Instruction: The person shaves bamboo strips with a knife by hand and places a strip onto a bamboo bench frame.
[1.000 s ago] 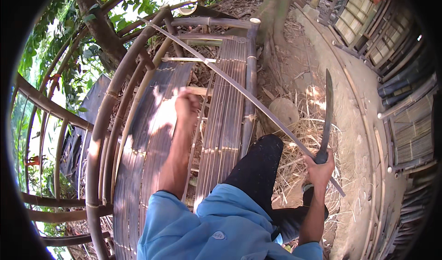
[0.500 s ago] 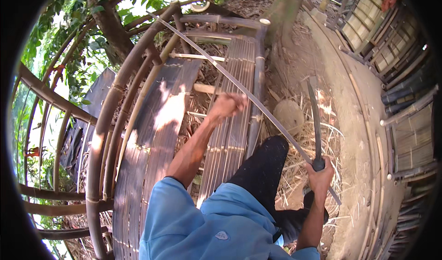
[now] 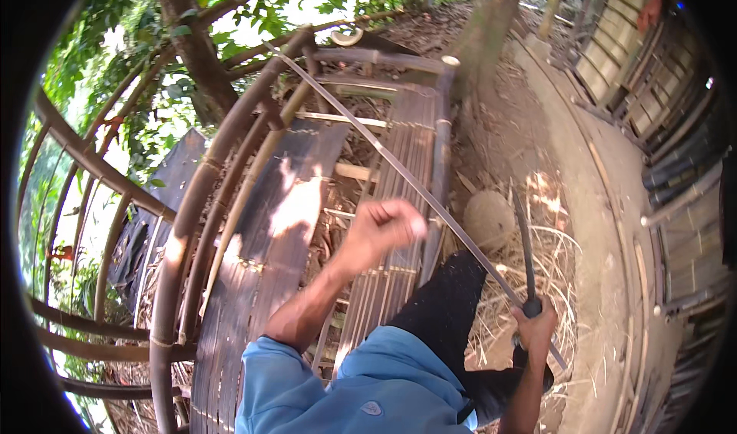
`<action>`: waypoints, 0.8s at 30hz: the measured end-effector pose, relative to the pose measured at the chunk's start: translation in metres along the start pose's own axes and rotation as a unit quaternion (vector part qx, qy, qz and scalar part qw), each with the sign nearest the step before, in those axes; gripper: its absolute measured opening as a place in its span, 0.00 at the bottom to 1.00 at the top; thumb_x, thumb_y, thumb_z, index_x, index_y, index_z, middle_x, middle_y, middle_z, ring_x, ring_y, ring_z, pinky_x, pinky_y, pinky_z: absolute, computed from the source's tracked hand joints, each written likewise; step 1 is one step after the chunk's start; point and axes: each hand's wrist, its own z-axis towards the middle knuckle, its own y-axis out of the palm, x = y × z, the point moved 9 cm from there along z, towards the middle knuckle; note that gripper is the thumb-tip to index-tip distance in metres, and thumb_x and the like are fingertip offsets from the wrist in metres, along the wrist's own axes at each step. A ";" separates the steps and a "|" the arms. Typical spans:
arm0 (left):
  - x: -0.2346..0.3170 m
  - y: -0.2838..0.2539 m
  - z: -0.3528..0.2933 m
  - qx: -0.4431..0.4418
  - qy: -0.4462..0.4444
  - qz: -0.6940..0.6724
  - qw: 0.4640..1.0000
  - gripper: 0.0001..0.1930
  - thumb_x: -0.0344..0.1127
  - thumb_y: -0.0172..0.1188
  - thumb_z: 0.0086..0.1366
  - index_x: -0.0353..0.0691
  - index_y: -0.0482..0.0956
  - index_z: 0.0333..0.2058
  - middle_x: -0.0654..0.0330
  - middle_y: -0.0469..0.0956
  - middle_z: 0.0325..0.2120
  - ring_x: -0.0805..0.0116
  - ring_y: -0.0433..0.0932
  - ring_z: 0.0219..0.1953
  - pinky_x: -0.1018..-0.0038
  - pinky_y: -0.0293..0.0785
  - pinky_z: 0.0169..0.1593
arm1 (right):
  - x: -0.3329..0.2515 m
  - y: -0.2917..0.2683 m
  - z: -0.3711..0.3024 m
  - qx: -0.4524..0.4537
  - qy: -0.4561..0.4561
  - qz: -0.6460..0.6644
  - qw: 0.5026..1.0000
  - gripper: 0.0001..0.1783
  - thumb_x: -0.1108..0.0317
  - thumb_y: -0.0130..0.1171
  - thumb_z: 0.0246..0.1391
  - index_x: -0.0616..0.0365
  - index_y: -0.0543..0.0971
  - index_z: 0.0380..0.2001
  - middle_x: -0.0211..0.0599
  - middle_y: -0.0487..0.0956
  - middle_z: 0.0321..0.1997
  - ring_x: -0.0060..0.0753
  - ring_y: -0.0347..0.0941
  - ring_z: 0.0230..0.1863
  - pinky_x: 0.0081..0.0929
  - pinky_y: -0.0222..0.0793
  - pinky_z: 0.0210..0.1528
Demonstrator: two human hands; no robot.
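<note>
Two hands showing. My right grip (image 3: pixel 537 326) is clenching the knife (image 3: pixel 527 257) by its handle; the long strip (image 3: pixel 414 184) is running past it, slanting above the slatted bench (image 3: pixel 230 311). My left grip (image 3: pixel 378 233) is hovering near the strip, half-curled; whether clenched, I cannot tell. I am judging the step as handling strip and knife together; any next move is calling for fingers clear of the edge. Shirt emblem (image 3: pixel 372 409): showing too small for reading.
</note>
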 end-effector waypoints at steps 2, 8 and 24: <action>0.054 0.089 -0.029 -0.168 0.004 -0.096 0.981 0.24 0.52 0.76 0.56 0.38 0.87 0.42 0.65 0.79 0.29 0.79 0.71 0.28 0.79 0.62 0.32 | -0.008 0.000 0.003 0.012 -0.015 0.007 1.000 0.24 0.66 0.81 0.37 0.63 0.79 0.36 0.44 0.79 0.28 0.41 0.74 0.29 0.38 0.73 0.37; 0.153 0.173 -0.065 -0.298 0.207 -0.375 0.853 0.26 0.50 0.72 0.63 0.26 0.86 0.43 0.58 0.75 0.23 0.69 0.70 0.21 0.72 0.66 0.29 | -0.012 0.007 -0.001 0.011 -0.018 0.014 1.000 0.22 0.67 0.80 0.40 0.63 0.77 0.33 0.40 0.77 0.24 0.38 0.73 0.25 0.37 0.70 0.34; 0.109 0.128 -0.051 -0.082 0.194 -0.356 0.910 0.13 0.37 0.67 0.63 0.31 0.79 0.31 0.58 0.77 0.26 0.68 0.74 0.29 0.68 0.70 0.33 | -0.004 -0.002 -0.009 0.019 -0.009 0.017 1.000 0.21 0.70 0.79 0.41 0.62 0.77 0.34 0.35 0.78 0.24 0.29 0.74 0.25 0.32 0.71 0.30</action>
